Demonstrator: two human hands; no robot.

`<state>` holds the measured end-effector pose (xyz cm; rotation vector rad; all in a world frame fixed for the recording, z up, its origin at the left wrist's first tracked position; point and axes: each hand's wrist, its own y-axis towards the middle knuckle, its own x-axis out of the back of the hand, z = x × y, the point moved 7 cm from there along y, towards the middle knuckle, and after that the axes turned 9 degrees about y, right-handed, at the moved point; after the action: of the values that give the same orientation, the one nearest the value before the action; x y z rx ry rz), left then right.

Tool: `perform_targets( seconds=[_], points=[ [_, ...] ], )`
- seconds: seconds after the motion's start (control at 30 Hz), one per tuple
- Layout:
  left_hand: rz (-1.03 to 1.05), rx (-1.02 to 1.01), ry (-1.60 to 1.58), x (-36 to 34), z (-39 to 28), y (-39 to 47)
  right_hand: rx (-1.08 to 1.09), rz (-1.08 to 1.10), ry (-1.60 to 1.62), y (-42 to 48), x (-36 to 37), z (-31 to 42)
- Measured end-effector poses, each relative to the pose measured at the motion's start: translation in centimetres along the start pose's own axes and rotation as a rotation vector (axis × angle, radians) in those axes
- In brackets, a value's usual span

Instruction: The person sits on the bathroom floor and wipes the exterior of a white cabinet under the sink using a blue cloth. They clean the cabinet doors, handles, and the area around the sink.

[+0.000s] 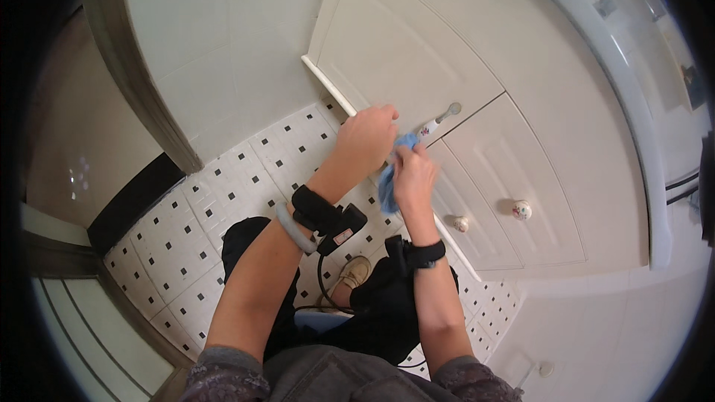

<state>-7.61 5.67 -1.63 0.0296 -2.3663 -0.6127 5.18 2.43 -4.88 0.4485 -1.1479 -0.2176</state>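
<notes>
A blue cloth (386, 192) is bunched in my right hand (416, 176), which is slightly blurred. Part of the cloth lies around the lower end of a door handle (429, 127) with a white, flower-patterned grip. That handle sits on the cream cabinet door (408, 39). Just left of the cloth is my left hand (367, 137), in front of the same door with its fingers bent. Its palm side is turned away, so whether it holds or touches anything is hidden.
Two round flowered knobs, an upper one (522, 210) and a lower one (461, 224), stick out from the drawer fronts on the right. A pale countertop edge (625, 84) overhangs the cabinet. Below is a white tiled floor (223, 178) with dark squares; a wooden door frame (134, 67) stands left.
</notes>
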Motion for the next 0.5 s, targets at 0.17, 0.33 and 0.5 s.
perform_targets(
  seconds=[0.17, 0.33, 0.5],
  points=[
    [0.183, 0.097, -0.141, -1.4, 0.3, -0.4, -0.062, 0.138, 0.876, -0.6, -1.1, -0.1],
    [0.405, 0.174, -0.476, -2.4, 0.6, -0.3, -0.315, 0.198, 1.463, 0.0, 0.6, -1.0],
    [0.503, 0.242, -0.669, -2.2, 0.3, -0.2, -0.366, 0.166, 1.48, -0.3, 0.9, -2.2]
  ],
)
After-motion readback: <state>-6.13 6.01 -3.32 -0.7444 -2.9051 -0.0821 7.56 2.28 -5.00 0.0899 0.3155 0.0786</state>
